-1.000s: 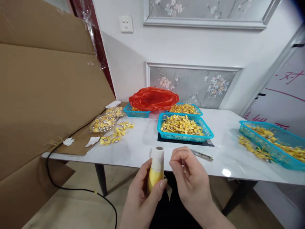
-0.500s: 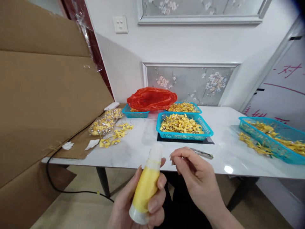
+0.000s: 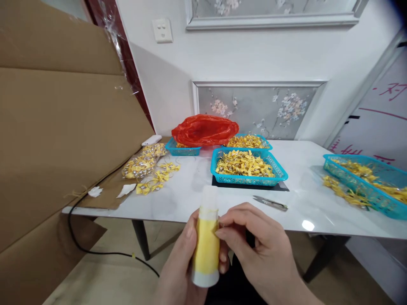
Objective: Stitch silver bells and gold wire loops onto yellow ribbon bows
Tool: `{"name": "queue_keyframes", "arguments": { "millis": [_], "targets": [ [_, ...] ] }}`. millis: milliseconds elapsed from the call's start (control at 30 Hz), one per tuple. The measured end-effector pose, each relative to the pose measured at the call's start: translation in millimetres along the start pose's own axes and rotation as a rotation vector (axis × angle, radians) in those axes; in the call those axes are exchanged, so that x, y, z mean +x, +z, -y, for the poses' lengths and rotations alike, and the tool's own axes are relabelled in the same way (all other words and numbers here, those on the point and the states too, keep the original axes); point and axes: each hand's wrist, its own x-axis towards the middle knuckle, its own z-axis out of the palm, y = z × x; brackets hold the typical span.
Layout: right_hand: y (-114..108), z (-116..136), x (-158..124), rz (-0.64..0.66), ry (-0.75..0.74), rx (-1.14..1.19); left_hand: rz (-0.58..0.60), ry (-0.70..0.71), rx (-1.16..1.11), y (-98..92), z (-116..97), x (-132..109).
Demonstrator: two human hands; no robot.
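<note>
Glossy white worktop (image 3: 302, 169); near-upright yellow-and-white tapered spool (image 3: 206, 245) wrapped by left hand (image 3: 179, 260), right hand (image 3: 265, 250) pinched narrow at its right edge

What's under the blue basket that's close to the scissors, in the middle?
A flat black sheet pokes out below the blue basket. The basket covers the rest, so I can't see whether anything else is under there.

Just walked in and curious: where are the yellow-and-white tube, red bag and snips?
Yellow-and-white tube (image 3: 206, 245): head view, on its yellow middle.
Red bag (image 3: 205, 130): head view, on its crumpled middle.
Snips (image 3: 273, 204): head view, on the metal body.
</note>
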Motion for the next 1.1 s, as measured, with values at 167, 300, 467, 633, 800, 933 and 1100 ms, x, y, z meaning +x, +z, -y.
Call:
{"name": "queue_keyframes", "arguments": {
  "millis": [167, 300, 467, 633, 800, 933, 1100],
  "targets": [
    [5, 0, 0, -0.025, -0.102, -0.153, -0.103, 0.067, 0.041, 2.4, 5, -3],
    [6, -6, 0, 0.029, 0.007, -0.082, -0.183, 0.032, 0.044, 4.2, 5, -4],
    [0, -5, 6, -0.093, 0.018, -0.089, -0.157, 0.039, 0.092, 3.4, 5, -3],
    [-6, 0, 6, -0.043, -0.029, -0.177, -0.241, 0.109, 0.198, 1.6, 9, -3],
    [1, -3, 4, -0.072, -0.255, -0.372, -0.270, 0.294, 0.505, -2.4, 15, -2],
    [2, -7, 7, -0.125, -0.291, -0.425, -0.243, 0.288, 0.622, -5.1, 15, -3],
    [-4, -6, 7, -0.145, -0.226, -0.375, -0.323, 0.318, 0.715, 0.4, 9, -4]
  ]
}}
